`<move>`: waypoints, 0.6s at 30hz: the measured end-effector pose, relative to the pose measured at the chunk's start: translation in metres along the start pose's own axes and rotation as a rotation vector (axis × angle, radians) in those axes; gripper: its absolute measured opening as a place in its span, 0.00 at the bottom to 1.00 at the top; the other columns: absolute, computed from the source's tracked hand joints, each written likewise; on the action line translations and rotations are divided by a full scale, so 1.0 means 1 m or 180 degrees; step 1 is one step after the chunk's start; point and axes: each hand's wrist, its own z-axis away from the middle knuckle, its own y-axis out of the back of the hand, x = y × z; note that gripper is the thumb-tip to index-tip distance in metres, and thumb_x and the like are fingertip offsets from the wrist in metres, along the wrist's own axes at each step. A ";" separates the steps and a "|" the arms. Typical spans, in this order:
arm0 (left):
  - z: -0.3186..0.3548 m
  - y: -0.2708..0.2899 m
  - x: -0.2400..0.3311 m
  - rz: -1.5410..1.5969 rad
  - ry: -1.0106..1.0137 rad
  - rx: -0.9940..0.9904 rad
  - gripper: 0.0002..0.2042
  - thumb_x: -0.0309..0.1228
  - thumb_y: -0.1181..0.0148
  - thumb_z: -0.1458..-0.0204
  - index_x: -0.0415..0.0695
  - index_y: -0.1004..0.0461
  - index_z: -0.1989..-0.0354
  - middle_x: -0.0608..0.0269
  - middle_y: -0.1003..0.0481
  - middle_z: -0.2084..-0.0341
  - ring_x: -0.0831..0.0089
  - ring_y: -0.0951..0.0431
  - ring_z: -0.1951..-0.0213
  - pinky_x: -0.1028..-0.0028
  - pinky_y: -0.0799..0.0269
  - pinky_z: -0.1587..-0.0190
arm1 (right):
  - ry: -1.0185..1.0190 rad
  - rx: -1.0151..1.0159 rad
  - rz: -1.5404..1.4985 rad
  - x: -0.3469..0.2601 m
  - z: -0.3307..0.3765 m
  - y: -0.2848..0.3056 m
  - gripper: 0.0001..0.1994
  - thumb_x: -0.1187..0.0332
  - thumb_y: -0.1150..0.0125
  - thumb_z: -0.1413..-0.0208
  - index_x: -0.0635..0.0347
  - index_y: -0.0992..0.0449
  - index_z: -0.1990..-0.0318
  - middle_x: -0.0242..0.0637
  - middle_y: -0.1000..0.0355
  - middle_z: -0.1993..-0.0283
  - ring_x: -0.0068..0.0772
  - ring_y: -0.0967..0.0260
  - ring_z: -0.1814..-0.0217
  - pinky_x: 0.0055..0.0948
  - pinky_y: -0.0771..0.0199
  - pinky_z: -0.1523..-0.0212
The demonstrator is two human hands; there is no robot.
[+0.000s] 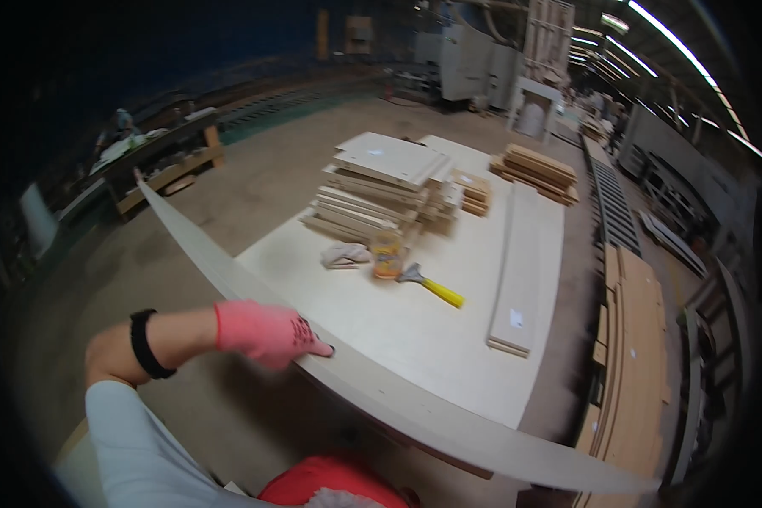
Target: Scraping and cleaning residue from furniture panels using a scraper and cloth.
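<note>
My left hand (262, 333), in a pink glove with dark print, grips the near edge of a long, narrow pale board (415, 411). The thumb lies over its face; the other fingers are mostly hidden. Running from the far left to the lower right, the board crosses the near side of a white-topped work surface (372, 326). Beyond it lie a scraper (436, 290) with a yellow handle, a bottle (387, 256) of yellowish contents, and a crumpled cloth (345, 256). My right hand does not show.
Stacked pale panels (381, 169) stand mid-surface, with wooden pieces (533, 172) behind. Two long boards (514, 271) lie along the right side. A roller conveyor (614, 199) and brown boards (639, 339) are farther right. A workbench (165, 161) stands far left.
</note>
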 end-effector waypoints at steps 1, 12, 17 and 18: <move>-0.008 0.031 -0.003 -0.0027 0.0017 -0.0248 0.28 0.26 0.53 0.57 0.48 0.41 0.42 0.53 0.30 0.55 0.56 0.30 0.54 0.65 0.35 0.51 | 0.0040 0.0208 -0.0165 -0.006 0.012 0.012 0.32 0.46 0.57 0.45 0.52 0.48 0.37 0.33 0.48 0.37 0.38 0.55 0.34 0.40 0.59 0.34; -0.155 0.121 -0.093 0.1189 0.0289 0.1883 0.18 0.46 0.46 0.56 0.43 0.26 0.67 0.55 0.26 0.80 0.58 0.27 0.74 0.69 0.32 0.66 | 0.1393 0.1645 -0.1812 0.002 0.047 0.055 0.30 0.45 0.61 0.43 0.48 0.48 0.37 0.30 0.48 0.37 0.36 0.52 0.36 0.38 0.56 0.35; -0.220 0.133 -0.110 0.0702 0.0309 0.1879 0.21 0.51 0.48 0.56 0.43 0.24 0.71 0.53 0.26 0.75 0.57 0.26 0.67 0.67 0.33 0.61 | 0.1302 0.2519 -0.0992 -0.013 0.037 0.034 0.32 0.43 0.55 0.46 0.49 0.47 0.38 0.34 0.46 0.39 0.38 0.50 0.36 0.41 0.53 0.37; -0.229 0.133 -0.116 0.0696 0.0249 0.1852 0.21 0.51 0.48 0.56 0.43 0.24 0.71 0.53 0.26 0.75 0.57 0.26 0.67 0.67 0.33 0.61 | 0.1319 0.2583 -0.0980 -0.011 0.044 0.032 0.32 0.43 0.55 0.46 0.49 0.47 0.38 0.34 0.46 0.39 0.38 0.50 0.36 0.41 0.53 0.37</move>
